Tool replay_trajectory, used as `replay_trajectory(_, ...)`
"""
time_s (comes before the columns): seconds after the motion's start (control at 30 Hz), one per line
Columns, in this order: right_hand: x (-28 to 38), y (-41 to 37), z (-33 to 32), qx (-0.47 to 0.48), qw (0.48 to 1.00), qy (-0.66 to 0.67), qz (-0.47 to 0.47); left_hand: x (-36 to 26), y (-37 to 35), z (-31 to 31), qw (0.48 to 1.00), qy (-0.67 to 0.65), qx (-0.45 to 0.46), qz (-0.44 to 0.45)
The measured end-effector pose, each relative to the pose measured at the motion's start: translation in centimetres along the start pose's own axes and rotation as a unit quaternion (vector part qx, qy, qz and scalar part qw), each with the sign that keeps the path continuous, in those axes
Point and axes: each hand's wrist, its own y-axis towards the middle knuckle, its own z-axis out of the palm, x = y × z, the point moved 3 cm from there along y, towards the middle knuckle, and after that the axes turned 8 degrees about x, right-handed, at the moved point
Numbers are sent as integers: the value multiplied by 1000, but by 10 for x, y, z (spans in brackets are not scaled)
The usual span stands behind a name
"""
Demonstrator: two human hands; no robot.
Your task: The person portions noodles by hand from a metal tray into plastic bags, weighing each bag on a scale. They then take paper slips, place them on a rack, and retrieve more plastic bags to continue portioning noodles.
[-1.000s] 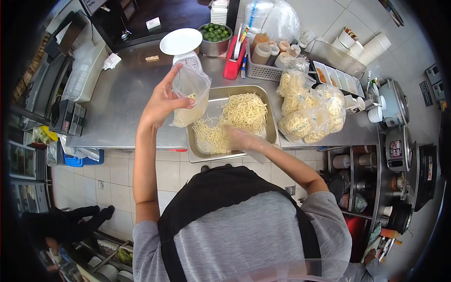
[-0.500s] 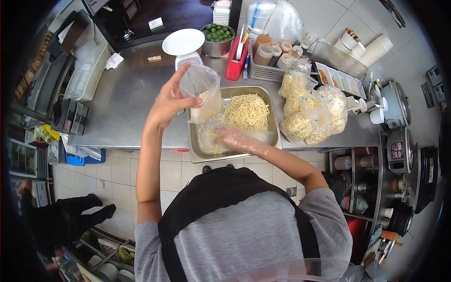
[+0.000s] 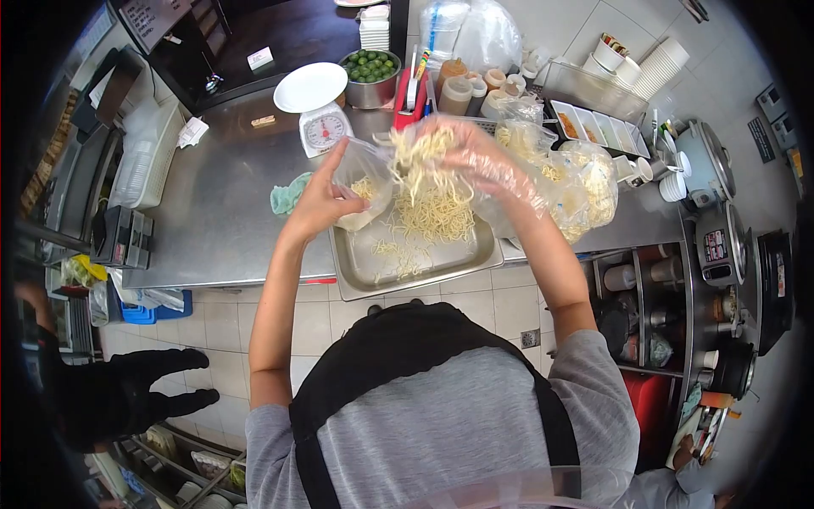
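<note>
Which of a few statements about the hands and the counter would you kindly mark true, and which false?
1. The left hand holds a clear plastic bag. True.
2. The right hand is empty. False: the right hand holds a handful of noodles.
3. A round white plate tops the scale. True.
4. The metal tray is empty. False: a noodle pile lies in the metal tray.
5. The pot of green fruit is left of the scale in the picture. False: the pot is to the scale's right.
</note>
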Motion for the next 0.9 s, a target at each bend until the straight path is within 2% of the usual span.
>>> replay_trajectory(0.03,8,7,1,-1,999,2,-49,1,1,3,1000,3,8,-7)
replay_trajectory(0.13,26,20,14,4,990,104,-99,3,6,12,999,8,23,-27)
replay_trajectory(0.17,25,25,16,-14,988,102,-111,4,7,13,999,9,26,-33)
replay_trajectory(0.27,3,35,28,-37,995,49,-74,14,12,11,996,-60,40,-58)
replay_trajectory(0.3,-19,43,17,-54,994,-93,-36,11,12,11,995,-79,33,-43)
replay_trajectory(0.33,-28,46,20,-21,968,-248,-10,7,12,12,995,-97,26,-28)
replay_trajectory(0.37,-35,48,23,13,917,-397,17,4,12,13,993,-115,20,-12)
replay_trajectory(0.4,-41,51,26,46,842,-537,43,3,12,15,997,-75,17,-8)
replay_trajectory(0.47,-61,65,29,57,787,-585,190,2,11,19,1000,6,14,-2)
replay_trajectory(0.5,-68,67,28,63,752,-602,262,4,12,20,1000,1,16,-8)
replay_trajectory(0.57,-60,62,20,35,882,-444,157,11,15,19,1000,-9,19,-17)
replay_trajectory(0.67,-23,54,14,6,912,-387,133,12,14,11,994,-59,9,-90)
replay_trajectory(0.73,31,38,24,3,839,-539,76,-3,7,7,996,-79,-12,-31)
replay_trajectory(0.83,11,17,-3,44,780,-607,144,-12,2,3,995,-93,-32,28)
replay_trajectory(0.9,-31,-3,-24,58,779,-576,241,-5,0,2,997,-70,-19,5)
